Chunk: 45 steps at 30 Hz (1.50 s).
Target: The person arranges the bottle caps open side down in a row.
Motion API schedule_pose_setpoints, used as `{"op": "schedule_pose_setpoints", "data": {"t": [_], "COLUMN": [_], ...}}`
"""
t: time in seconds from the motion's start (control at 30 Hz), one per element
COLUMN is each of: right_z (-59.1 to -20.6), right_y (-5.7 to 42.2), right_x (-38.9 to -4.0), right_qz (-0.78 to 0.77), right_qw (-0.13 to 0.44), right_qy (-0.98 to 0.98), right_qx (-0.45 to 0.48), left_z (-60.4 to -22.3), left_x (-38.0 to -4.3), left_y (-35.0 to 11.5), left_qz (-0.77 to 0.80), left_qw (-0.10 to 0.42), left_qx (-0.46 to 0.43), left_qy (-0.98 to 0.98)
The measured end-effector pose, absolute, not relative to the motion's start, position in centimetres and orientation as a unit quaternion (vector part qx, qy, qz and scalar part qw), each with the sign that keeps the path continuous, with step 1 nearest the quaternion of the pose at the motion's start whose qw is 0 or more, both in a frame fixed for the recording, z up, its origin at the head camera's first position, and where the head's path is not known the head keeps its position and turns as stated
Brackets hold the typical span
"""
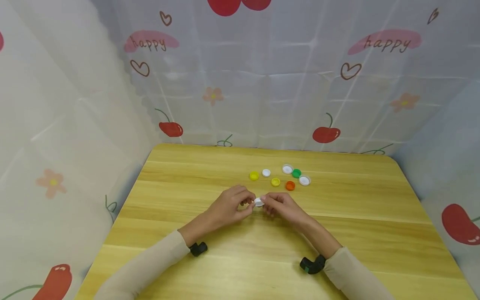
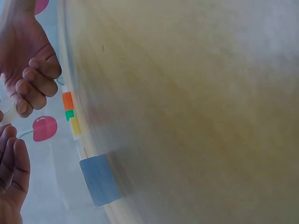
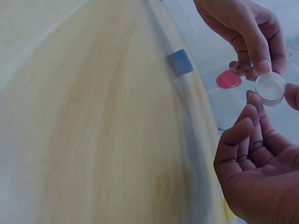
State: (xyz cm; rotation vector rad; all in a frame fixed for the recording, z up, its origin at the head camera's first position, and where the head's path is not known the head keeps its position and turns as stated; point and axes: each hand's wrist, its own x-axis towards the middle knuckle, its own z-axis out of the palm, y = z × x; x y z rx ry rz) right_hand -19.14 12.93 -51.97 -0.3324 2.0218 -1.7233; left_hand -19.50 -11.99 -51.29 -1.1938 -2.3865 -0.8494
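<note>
Pinching white cap btwn curled fingers & thumbs of my L hand & R hand; I hold it above table, short of far edge, near orange cap.

The left hand and the right hand pinch close together, and both arms reach forward.

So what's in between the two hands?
A white cap: the left hand and right hand both hold it, as the head view shows.
</note>
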Motion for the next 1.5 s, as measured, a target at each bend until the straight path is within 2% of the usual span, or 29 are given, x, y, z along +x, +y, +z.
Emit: {"op": "schedule_pose_setpoints", "data": {"t": [0.13, 0.23, 0.3, 0.53, 0.7, 0.87, 1.03, 1.2, 1.5], "right_z": [-52.1, -52.1, -52.0, -51.3, -51.3, -51.4, -51.3, -51.5, -51.2], "right_y": [12.9, 12.7, 12.5, 11.9, 12.0, 12.2, 12.3, 11.7, 9.0], "right_x": [-19.1, -19.0, -18.9, -18.5, -18.2, -18.2, -18.3, -18.7, -19.3], "right_qz": [-0.624, -0.617, -0.603, -0.527, -0.526, -0.527, -0.519, -0.442, -0.308], "right_qw": [0.23, 0.212, 0.182, 0.022, -0.026, -0.022, 0.022, 0.054, 0.071], "right_qy": [0.736, 0.747, 0.766, 0.83, 0.818, 0.808, 0.81, 0.842, 0.879], "right_qx": [-0.127, -0.129, -0.133, -0.179, -0.232, -0.262, -0.273, -0.304, -0.356], "left_z": [-51.3, -51.2, -51.2, -51.0, -51.0, -50.9, -50.6, -50.5, -51.1], "left_x": [-19.3, -19.2, -19.2, -19.2, -19.5, -19.5, -19.6, -19.5, -18.9], "left_y": [-12.1, -12.2, -12.3, -12.5, -12.6, -12.9, -13.6, -14.3, -15.3], "left_qz": [-0.293, -0.312, -0.341, -0.478, -0.512, -0.507, -0.468, -0.365, -0.267], "left_qw": [0.173, 0.156, 0.132, 0.007, -0.015, -0.022, -0.041, -0.041, -0.053], "left_qx": [-0.424, -0.41, -0.389, -0.278, -0.262, -0.28, -0.315, -0.339, -0.306], "left_qy": [-0.839, -0.843, -0.846, -0.833, -0.818, -0.815, -0.825, -0.866, -0.912]}}
